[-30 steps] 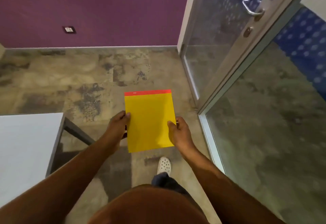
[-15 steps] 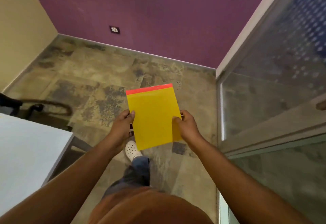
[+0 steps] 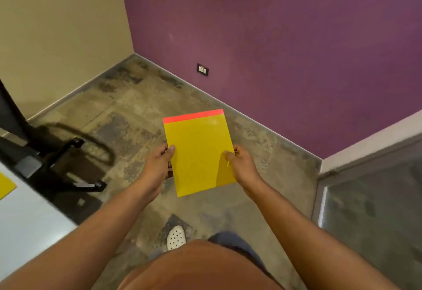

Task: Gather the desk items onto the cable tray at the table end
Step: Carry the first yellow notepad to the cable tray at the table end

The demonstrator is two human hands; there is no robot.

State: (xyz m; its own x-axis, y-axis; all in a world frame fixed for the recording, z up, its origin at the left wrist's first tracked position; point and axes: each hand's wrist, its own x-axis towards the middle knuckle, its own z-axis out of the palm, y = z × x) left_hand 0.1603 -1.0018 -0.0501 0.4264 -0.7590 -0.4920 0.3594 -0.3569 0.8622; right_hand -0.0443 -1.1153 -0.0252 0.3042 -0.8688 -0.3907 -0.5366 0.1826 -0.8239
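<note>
Over a mottled stone floor [image 3: 137, 111] where purple and beige walls meet, we hold a yellow pad [image 3: 198, 152] with a red top strip, left hand [image 3: 159, 164] and right hand [image 3: 242, 164] each pinching a side edge, the white bench [image 3: 27, 221] near left.

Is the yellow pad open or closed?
Closed: the flat yellow paper pad with a red top strip shows only its cover, no pages lifted, both hands pinching its side edges.
</note>
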